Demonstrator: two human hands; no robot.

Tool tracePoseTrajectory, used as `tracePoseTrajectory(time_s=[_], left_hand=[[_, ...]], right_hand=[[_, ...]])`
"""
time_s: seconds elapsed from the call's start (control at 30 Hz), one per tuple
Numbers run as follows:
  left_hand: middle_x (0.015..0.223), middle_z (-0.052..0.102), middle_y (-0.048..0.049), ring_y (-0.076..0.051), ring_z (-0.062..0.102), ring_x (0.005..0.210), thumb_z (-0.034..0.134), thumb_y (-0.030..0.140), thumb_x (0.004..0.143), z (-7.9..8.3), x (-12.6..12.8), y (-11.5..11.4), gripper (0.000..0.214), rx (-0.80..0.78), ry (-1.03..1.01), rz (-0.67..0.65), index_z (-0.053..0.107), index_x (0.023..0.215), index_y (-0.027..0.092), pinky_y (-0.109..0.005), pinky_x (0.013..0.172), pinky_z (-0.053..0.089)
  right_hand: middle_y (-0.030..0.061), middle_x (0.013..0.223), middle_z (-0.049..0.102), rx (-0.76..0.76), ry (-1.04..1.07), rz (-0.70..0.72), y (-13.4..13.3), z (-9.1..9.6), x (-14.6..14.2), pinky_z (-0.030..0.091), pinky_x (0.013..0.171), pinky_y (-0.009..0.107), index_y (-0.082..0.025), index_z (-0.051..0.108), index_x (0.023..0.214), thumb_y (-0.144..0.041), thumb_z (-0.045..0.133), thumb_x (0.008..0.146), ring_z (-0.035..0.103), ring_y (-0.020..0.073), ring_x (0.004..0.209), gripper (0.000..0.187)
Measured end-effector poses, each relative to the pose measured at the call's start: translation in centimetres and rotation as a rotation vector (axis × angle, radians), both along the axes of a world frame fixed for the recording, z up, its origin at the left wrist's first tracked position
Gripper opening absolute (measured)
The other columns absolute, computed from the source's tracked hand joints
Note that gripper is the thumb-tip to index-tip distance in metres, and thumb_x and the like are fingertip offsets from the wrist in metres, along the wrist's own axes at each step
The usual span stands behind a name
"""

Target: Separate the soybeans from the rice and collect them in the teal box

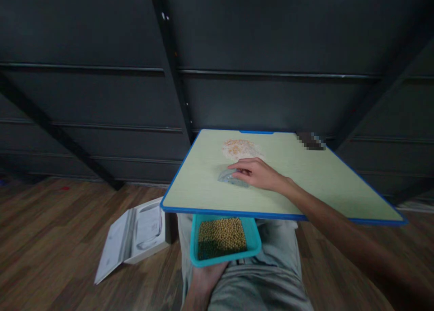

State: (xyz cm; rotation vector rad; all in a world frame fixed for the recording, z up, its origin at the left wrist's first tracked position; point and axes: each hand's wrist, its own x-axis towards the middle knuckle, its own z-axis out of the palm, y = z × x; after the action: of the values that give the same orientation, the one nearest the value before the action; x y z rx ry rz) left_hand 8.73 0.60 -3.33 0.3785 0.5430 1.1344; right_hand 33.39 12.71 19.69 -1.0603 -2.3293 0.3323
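My right hand [256, 173] is over the pale tabletop [305, 184], fingers curled down on a clear half-round plastic piece [233, 177] that looks like a protractor. Just beyond it lies a loose patch of pale and orange grains [240, 148]. Below the table's near edge, over my lap, is a turquoise plastic basket [226, 260] holding many round yellowish beans [222, 234], with a darker patch at the lower left. My left hand [209, 275] supports this basket from underneath; its fingers are hidden by it.
A blurred dark object [311, 140] lies at the table's far right corner. An opened white box [149, 252] with papers stands on the wooden floor [50, 247] to the left. A dark panelled wall [271, 35] rises behind the table.
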Motion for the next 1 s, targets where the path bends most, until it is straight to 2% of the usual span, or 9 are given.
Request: tracePoseTrajectory(time_s=[0.13, 0.2, 0.3, 0.4, 0.57, 0.7, 0.8, 0.9, 1.0], left_hand=[[0.125, 0.08, -0.0058, -0.029, 0.073, 0.12, 0.043, 0.025, 0.099, -1.7, 0.1, 0.0, 0.042, -0.053, -0.298, 0.018, 0.076, 0.123, 0.035, -0.058, 0.11, 0.052], [0.12, 0.082, -0.0059, -0.029, 0.075, 0.116, 0.045, 0.023, 0.099, -2.0, 0.0, 0.0, 0.041, -0.083, -0.336, 0.029, 0.076, 0.123, 0.035, -0.058, 0.106, 0.055], [0.117, 0.083, -0.0063, -0.032, 0.077, 0.111, 0.049, 0.022, 0.097, -1.5, 0.0, 0.0, 0.04, -0.142, -0.273, 0.054, 0.075, 0.125, 0.035, -0.062, 0.104, 0.056], [0.124, 0.081, -0.0052, -0.032, 0.076, 0.113, 0.048, 0.02, 0.097, -0.6, 0.1, 0.0, 0.044, -0.219, -0.225, 0.066, 0.07, 0.132, 0.035, -0.062, 0.107, 0.054], [0.13, 0.078, -0.0064, -0.032, 0.075, 0.114, 0.046, 0.024, 0.098, 0.3, 0.5, 0.0, 0.048, -0.248, -0.191, 0.122, 0.063, 0.141, 0.036, -0.06, 0.104, 0.057], [0.132, 0.077, -0.0101, -0.033, 0.075, 0.113, 0.047, 0.023, 0.097, 0.9, 0.6, -0.1, 0.049, -0.268, -0.2, 0.134, 0.062, 0.143, 0.034, -0.061, 0.102, 0.057], [0.127, 0.079, -0.0079, -0.034, 0.077, 0.11, 0.047, 0.024, 0.097, 1.1, 0.4, -0.1, 0.049, -0.305, -0.2, 0.117, 0.062, 0.142, 0.035, -0.061, 0.099, 0.059], [0.125, 0.08, -0.0039, -0.032, 0.077, 0.109, 0.043, 0.022, 0.098, 1.0, 0.2, -0.1, 0.05, -0.349, -0.198, 0.1, 0.062, 0.142, 0.038, -0.059, 0.099, 0.06], [0.121, 0.082, -0.0053, -0.032, 0.078, 0.106, 0.043, 0.019, 0.097, 0.5, 0.3, 0.0, 0.051, -0.346, -0.171, 0.12, 0.064, 0.14, 0.037, -0.061, 0.098, 0.06]], right_hand=[[0.0012, 0.08, 0.071, -0.022, -0.052, -0.081, 0.6, 0.7, 2.1, 0.043, 0.069, 0.028, -0.02, 0.075, 0.115, -0.024, 0.065, 0.098, 0.061, 0.0148, 0.07, 0.02], [0.0007, 0.078, 0.069, -0.025, -0.072, -0.125, 1.0, 0.9, 3.2, 0.042, 0.067, 0.028, -0.02, 0.074, 0.114, -0.023, 0.065, 0.097, 0.061, 0.015, 0.069, 0.019], [0.003, 0.084, 0.072, 0.025, -0.104, -0.217, 1.7, 0.8, 4.6, 0.044, 0.068, 0.029, -0.02, 0.074, 0.115, -0.023, 0.064, 0.098, 0.062, 0.0166, 0.072, 0.02], [0.0075, 0.1, 0.076, 0.11, -0.151, -0.302, 2.3, 0.4, 5.3, 0.048, 0.077, 0.033, -0.021, 0.074, 0.119, -0.024, 0.063, 0.1, 0.067, 0.0205, 0.085, 0.022], [0.0099, 0.123, 0.075, 0.22, -0.201, -0.309, 3.0, 0.0, 5.4, 0.05, 0.098, 0.041, -0.022, 0.072, 0.123, -0.024, 0.059, 0.104, 0.066, 0.0261, 0.113, 0.024], [0.0103, 0.121, 0.076, 0.243, -0.221, -0.324, 3.4, -0.3, 5.4, 0.052, 0.095, 0.044, -0.02, 0.073, 0.123, -0.027, 0.058, 0.105, 0.066, 0.0284, 0.112, 0.025], [0.0092, 0.12, 0.077, 0.254, -0.219, -0.325, 3.7, -0.5, 5.5, 0.053, 0.095, 0.043, -0.021, 0.074, 0.122, -0.028, 0.058, 0.105, 0.066, 0.0281, 0.111, 0.024], [0.0089, 0.12, 0.076, 0.275, -0.214, -0.332, 3.9, -0.7, 5.5, 0.053, 0.094, 0.042, -0.022, 0.074, 0.12, -0.028, 0.058, 0.105, 0.066, 0.0272, 0.111, 0.023], [0.0094, 0.117, 0.076, 0.289, -0.208, -0.343, 4.1, -0.8, 5.5, 0.053, 0.094, 0.041, -0.022, 0.074, 0.117, -0.027, 0.058, 0.105, 0.066, 0.0272, 0.11, 0.021]])
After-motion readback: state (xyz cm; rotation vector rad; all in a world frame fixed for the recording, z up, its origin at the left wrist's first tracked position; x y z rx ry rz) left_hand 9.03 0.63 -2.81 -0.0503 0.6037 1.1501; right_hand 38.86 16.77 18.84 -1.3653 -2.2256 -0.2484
